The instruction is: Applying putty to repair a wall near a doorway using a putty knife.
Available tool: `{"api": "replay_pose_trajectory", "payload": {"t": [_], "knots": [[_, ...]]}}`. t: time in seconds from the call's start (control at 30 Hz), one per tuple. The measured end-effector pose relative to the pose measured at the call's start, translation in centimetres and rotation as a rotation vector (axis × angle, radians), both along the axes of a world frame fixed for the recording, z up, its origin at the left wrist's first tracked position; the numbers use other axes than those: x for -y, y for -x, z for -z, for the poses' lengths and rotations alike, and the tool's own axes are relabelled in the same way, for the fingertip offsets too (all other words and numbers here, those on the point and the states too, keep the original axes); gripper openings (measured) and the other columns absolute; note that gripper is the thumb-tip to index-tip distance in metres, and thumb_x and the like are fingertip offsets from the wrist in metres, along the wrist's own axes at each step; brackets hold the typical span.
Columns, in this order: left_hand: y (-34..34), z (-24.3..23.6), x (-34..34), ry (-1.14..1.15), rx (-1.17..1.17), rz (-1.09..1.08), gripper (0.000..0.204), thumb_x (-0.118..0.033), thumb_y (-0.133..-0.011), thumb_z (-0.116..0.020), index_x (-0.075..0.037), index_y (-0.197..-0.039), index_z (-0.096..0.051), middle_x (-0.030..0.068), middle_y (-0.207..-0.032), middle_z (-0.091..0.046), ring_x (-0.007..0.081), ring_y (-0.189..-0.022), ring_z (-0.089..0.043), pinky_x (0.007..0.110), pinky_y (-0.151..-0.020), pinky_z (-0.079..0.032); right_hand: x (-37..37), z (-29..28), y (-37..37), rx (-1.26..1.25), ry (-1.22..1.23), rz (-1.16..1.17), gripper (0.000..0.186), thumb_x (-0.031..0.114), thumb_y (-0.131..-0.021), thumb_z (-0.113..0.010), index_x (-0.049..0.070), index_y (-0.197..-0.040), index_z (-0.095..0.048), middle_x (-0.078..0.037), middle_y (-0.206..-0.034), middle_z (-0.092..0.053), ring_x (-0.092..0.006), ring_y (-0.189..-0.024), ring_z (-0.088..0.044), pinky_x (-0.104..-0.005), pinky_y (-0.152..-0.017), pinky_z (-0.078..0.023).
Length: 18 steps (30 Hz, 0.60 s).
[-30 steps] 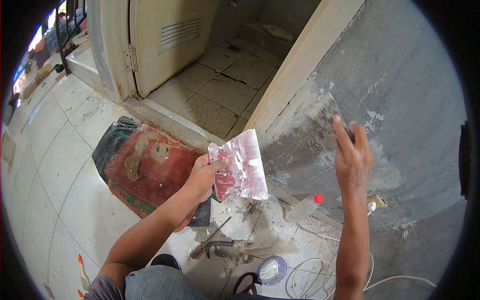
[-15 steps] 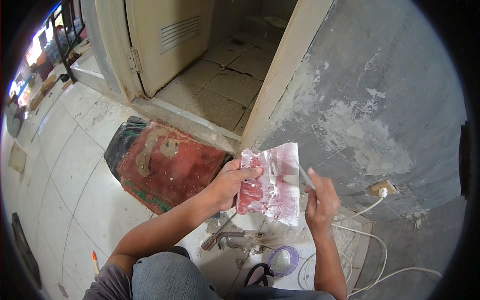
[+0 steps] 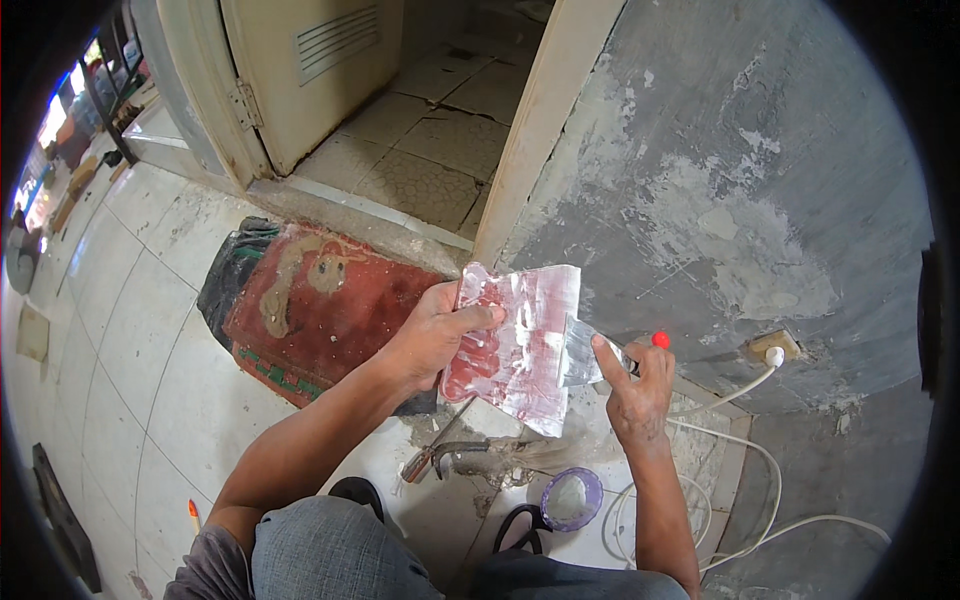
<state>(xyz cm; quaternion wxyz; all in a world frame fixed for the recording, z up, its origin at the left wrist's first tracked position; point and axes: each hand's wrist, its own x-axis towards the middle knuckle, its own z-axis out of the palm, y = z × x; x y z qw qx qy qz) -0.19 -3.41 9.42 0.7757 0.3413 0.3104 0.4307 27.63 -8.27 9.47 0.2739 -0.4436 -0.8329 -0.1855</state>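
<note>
My left hand [image 3: 425,338] grips a wide red plastic putty spreader [image 3: 520,350], thumb pressed on its top face. White putty is smeared in streaks over the spreader, thickest toward its straight right edge. In my right hand [image 3: 640,395] is a putty knife with a metal blade [image 3: 579,354] and a red handle end [image 3: 660,340]. One finger is stretched along the knife toward the blade. The blade meets or overlaps the spreader's right edge. Both tools are held in the air above the floor.
A grey wall [image 3: 800,190] with a pale patch rises at right, with a socket [image 3: 788,347] and white cable [image 3: 770,470]. A folded red mat [image 3: 370,310] lies by the doorway. Below my hands are a hammer [image 3: 460,458] and a purple-rimmed bowl [image 3: 572,500] of white paste.
The putty knife has turned from nearly edge-on to showing its flat blade, and its red handle end now shows. The spreader sits slightly farther left and higher in the view.
</note>
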Motion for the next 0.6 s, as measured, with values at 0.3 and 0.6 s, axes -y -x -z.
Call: {"api": "replay_pose_trajectory", "payload": {"t": [0.3,0.6], "knots": [[0.9,-1.4,-0.8,-0.137,0.021,-0.093,0.018,-0.01,-0.09,-0.064,-0.001,-0.105,-0.061,0.0017,-0.093,-0.064,0.009,-0.08,-0.061,0.027,-0.072,-0.052,3.1,-1.1,-1.7,-0.224,0.289,0.285,0.053,-0.005,-0.08,-0.057,0.018,-0.127,-0.063,-0.011,-0.084,-0.054,-0.0261,-0.076,-0.055,-0.0348,-0.066,-0.043],[-0.1,0.1,-0.5,-0.33,-0.111,-0.365,0.019,-0.015,-0.095,-0.062,0.0,-0.106,-0.06,-0.0006,-0.093,-0.062,0.0056,-0.082,-0.056,0.026,-0.075,-0.048,6.1,-2.8,3.7,-1.376,1.26,0.238,0.018,0.008,-0.098,-0.051,-0.001,-0.112,-0.059,-0.006,-0.075,-0.063,-0.0103,-0.049,-0.053,-0.0248,-0.045,-0.044]]}}
